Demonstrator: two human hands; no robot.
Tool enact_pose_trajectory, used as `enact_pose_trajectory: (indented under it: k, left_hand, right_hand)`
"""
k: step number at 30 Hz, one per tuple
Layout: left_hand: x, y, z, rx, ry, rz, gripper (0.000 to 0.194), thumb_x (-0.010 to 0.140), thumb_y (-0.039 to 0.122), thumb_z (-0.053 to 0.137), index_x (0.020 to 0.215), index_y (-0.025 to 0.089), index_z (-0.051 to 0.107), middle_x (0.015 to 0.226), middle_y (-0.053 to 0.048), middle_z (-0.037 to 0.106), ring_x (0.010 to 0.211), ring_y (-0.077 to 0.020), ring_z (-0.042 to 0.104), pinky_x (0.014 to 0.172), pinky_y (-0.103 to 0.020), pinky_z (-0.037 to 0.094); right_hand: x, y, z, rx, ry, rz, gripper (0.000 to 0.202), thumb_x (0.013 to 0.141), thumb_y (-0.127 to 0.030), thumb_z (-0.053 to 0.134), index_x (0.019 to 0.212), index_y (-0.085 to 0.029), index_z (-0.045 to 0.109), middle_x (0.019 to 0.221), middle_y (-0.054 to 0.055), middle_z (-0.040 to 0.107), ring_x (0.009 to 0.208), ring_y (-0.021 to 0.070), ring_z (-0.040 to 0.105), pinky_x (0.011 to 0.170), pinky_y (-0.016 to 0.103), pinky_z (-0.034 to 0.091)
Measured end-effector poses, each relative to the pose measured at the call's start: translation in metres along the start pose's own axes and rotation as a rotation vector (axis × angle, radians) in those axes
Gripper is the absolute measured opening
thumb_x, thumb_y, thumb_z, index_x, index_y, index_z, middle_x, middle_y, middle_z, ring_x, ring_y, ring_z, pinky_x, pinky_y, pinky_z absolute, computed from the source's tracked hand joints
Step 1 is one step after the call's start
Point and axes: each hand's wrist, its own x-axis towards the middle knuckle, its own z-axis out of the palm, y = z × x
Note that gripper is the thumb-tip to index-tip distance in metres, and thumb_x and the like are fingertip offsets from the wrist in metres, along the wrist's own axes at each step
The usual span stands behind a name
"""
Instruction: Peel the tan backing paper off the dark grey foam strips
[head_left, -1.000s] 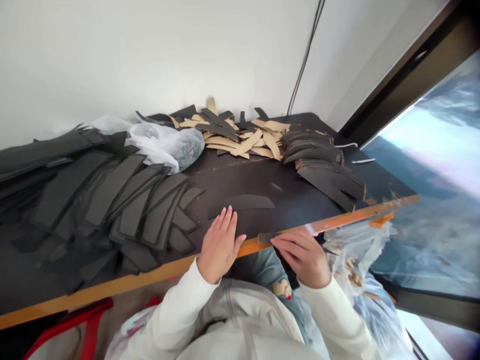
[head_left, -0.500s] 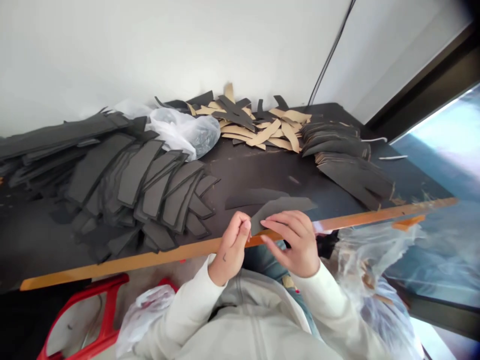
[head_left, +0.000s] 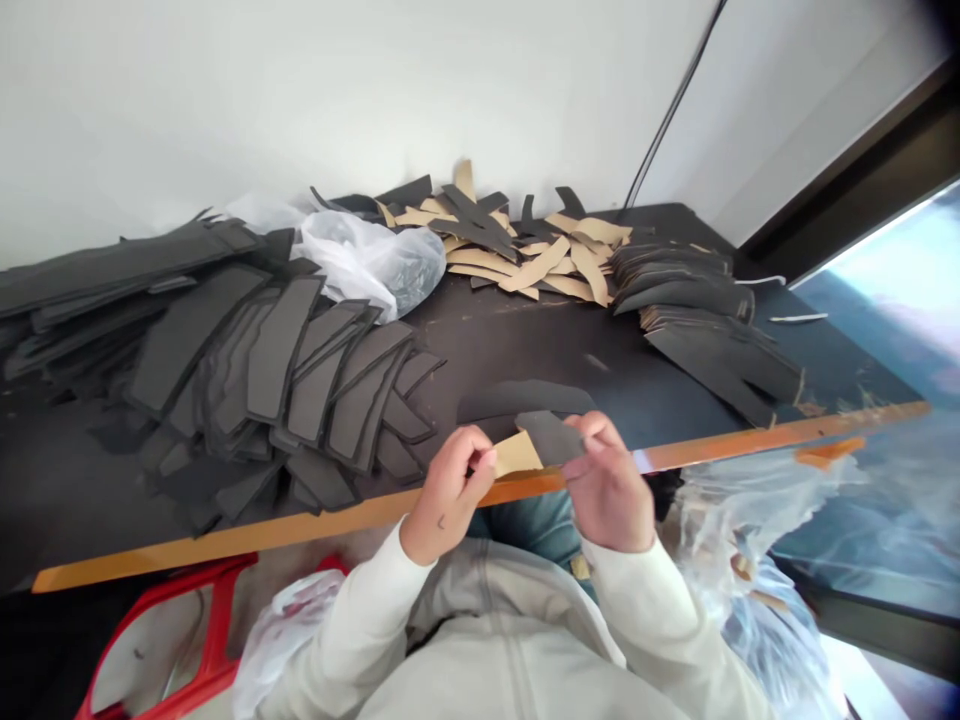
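Observation:
Over the table's front edge, my left hand [head_left: 452, 492] pinches one end of a tan strip [head_left: 519, 455]. The strip's other end meets a dark grey piece [head_left: 553, 438], which my right hand [head_left: 611, 485] grips at its right end between thumb and fingers. Whether the tan and grey parts are still joined is hard to tell. Just behind them, a curved black piece [head_left: 525, 398] lies flat on the dark table [head_left: 495, 345].
Overlapping dark pieces [head_left: 292, 350] cover the table's left side. A clear plastic bag [head_left: 371, 260] sits behind them. Tan and black strips [head_left: 540, 262] are heaped at the back, with fanned dark stacks [head_left: 705, 330] at right. A red stool [head_left: 217, 620] stands below left.
A tan strip now shows between my hands. My right hand has turned and closed on the grey piece's right end, and my left hand has shifted slightly left.

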Motion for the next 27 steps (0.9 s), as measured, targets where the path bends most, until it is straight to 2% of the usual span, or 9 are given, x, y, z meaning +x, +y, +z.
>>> enact_pose_trajectory:
  k: [2,4,7,10,12,15,18,23,27]
  left_hand:
    - [-0.002,-0.003,-0.013,0.127,0.038,-0.014,0.022,0.099,0.029,0.042,0.078,0.022,0.043,0.079,0.001,0.045,0.074,-0.0144,0.044,0.071,-0.028,0.036]
    - [-0.006,-0.004,-0.026,0.242,0.075,-0.035,0.022,0.097,0.026,0.043,0.076,0.021,0.043,0.079,0.001,0.047,0.075,-0.0148,0.047,0.071,-0.028,0.037]
    - [-0.009,-0.005,-0.044,0.423,0.157,-0.056,0.02,0.095,0.022,0.045,0.075,0.022,0.045,0.078,0.001,0.049,0.075,-0.0153,0.049,0.071,-0.029,0.039]
    - [-0.01,-0.003,-0.05,0.616,0.264,-0.045,0.014,0.096,0.023,0.047,0.082,0.022,0.051,0.081,0.0,0.055,0.081,-0.0175,0.053,0.076,-0.031,0.041]
    - [-0.009,0.005,-0.045,0.686,0.377,0.028,0.004,0.094,0.023,0.051,0.095,0.022,0.055,0.093,-0.004,0.059,0.092,-0.02,0.055,0.083,-0.034,0.043]
    - [-0.008,0.023,-0.023,0.652,0.503,0.248,0.025,0.086,0.023,0.063,0.108,0.021,0.052,0.105,-0.008,0.058,0.103,-0.0234,0.055,0.091,-0.039,0.045]
    - [-0.009,0.038,0.004,0.589,0.443,0.396,0.042,0.076,0.027,0.074,0.11,0.021,0.05,0.103,-0.007,0.058,0.101,-0.0241,0.056,0.091,-0.041,0.046]
    - [-0.006,0.032,0.022,0.485,0.516,0.336,0.033,0.08,0.022,0.07,0.105,0.023,0.049,0.102,-0.005,0.057,0.097,-0.0221,0.055,0.087,-0.039,0.046]
    - [-0.001,0.023,0.019,0.368,0.484,0.31,0.026,0.081,0.014,0.069,0.097,0.025,0.052,0.095,-0.001,0.057,0.092,-0.019,0.055,0.083,-0.035,0.045]
  right_hand:
    - [0.007,-0.009,-0.011,0.256,0.073,0.092,0.011,0.074,-0.033,0.068,0.081,-0.026,0.062,0.081,-0.004,0.067,0.064,0.0132,0.061,0.056,0.026,0.05]
    - [0.013,-0.018,-0.026,0.429,0.132,0.101,0.011,0.073,-0.028,0.067,0.085,-0.027,0.065,0.081,-0.006,0.071,0.062,0.0113,0.063,0.055,0.024,0.053]
    - [0.017,-0.028,-0.045,0.58,0.207,0.069,0.008,0.074,-0.02,0.065,0.081,-0.024,0.067,0.073,-0.007,0.074,0.055,0.008,0.063,0.054,0.02,0.054]
    - [0.012,-0.031,-0.044,0.64,0.232,0.038,0.01,0.074,-0.017,0.067,0.082,-0.023,0.069,0.072,-0.008,0.075,0.054,0.0061,0.064,0.052,0.017,0.054]
    - [0.006,-0.03,-0.03,0.644,0.223,0.028,0.012,0.074,-0.018,0.069,0.085,-0.023,0.07,0.077,-0.008,0.077,0.059,0.006,0.067,0.052,0.015,0.054]
    - [-0.008,-0.023,-0.001,0.575,0.179,0.016,0.011,0.079,-0.024,0.069,0.09,-0.027,0.072,0.087,-0.008,0.077,0.074,0.0075,0.07,0.056,0.016,0.055]
    - [-0.022,-0.012,0.019,0.401,0.091,-0.006,0.015,0.089,-0.035,0.06,0.098,-0.035,0.072,0.101,-0.005,0.076,0.089,0.0128,0.07,0.063,0.023,0.058]
    - [-0.045,0.007,0.026,0.157,-0.091,0.05,0.025,0.092,-0.049,0.052,0.108,-0.037,0.067,0.106,0.003,0.072,0.092,0.0208,0.069,0.075,0.039,0.06]
    - [-0.057,0.016,0.029,0.181,-0.176,0.133,0.023,0.083,-0.052,0.062,0.092,-0.031,0.061,0.092,0.006,0.068,0.098,0.0215,0.067,0.082,0.038,0.058]
